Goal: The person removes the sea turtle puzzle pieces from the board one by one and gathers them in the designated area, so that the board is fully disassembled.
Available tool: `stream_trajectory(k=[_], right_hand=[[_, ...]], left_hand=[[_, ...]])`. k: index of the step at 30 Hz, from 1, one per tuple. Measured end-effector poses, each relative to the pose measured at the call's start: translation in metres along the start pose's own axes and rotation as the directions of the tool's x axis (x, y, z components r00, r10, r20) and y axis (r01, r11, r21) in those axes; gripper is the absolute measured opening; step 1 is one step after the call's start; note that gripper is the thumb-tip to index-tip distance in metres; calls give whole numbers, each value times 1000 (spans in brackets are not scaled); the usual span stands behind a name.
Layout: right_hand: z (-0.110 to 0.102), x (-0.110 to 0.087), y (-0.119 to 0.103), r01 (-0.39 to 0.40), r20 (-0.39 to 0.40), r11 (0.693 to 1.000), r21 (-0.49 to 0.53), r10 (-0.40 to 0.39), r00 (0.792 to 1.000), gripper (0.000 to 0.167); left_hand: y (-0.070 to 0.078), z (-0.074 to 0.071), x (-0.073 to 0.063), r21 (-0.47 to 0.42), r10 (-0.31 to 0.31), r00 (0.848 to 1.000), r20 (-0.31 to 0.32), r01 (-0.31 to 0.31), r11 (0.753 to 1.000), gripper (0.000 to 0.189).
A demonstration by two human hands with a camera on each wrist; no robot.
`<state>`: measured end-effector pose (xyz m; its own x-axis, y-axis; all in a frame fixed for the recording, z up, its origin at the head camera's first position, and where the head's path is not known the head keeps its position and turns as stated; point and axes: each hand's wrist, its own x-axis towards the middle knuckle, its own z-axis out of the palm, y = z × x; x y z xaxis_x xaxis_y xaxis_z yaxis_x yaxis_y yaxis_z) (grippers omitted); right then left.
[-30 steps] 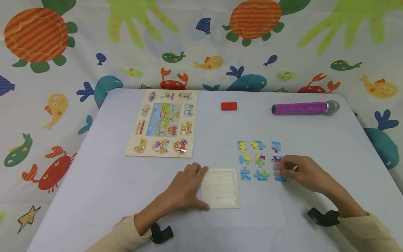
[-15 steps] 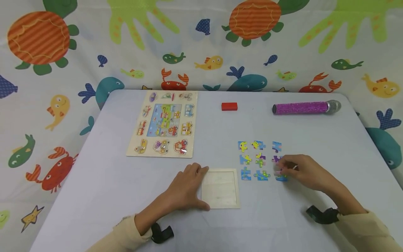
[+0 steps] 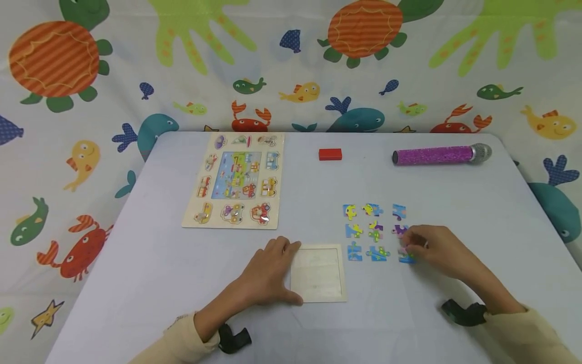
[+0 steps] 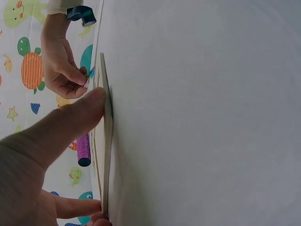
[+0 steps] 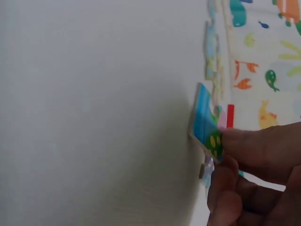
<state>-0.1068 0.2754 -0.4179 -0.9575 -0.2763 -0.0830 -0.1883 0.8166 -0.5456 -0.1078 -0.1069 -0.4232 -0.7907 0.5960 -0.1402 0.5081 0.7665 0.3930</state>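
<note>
My right hand pinches a jigsaw piece, blue with green and pink, between thumb and fingers. In the right wrist view the piece is tilted up from the white tabletop. My left hand holds a square wooden puzzle tray along its left side. In the left wrist view the thumb presses one end of the tray's edge and the fingertips touch the other end. The tray has a raised rim and a bare inside. Several loose jigsaw pieces lie in rows just right of it.
A wooden peg puzzle board with vehicle pictures lies at the back left. Farther back are a red block and a purple glittery microphone. A sea-animal printed cloth hangs behind the table.
My right fingers have shifted slightly at the lower right piece, and more of its pink and blue face shows. My left hand and the tray stay in place.
</note>
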Motion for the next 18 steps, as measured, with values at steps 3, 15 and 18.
stream_trajectory(k=[3,15,18], right_hand=[[6,-1,-4,-15,-36,997,-75,12,999,11],[18,-4,-14,-25,-88,974,-225,5,996,15],[20,-4,-13,-21,-85,973,-229,2,996,15]], left_hand=[[0,0,-1,1,-3,1000,4,3,1000,115],[0,1,-2,-1,-9,1000,4,9,1000,116],[0,3,-2,-3,-13,1000,9,13,1000,115]])
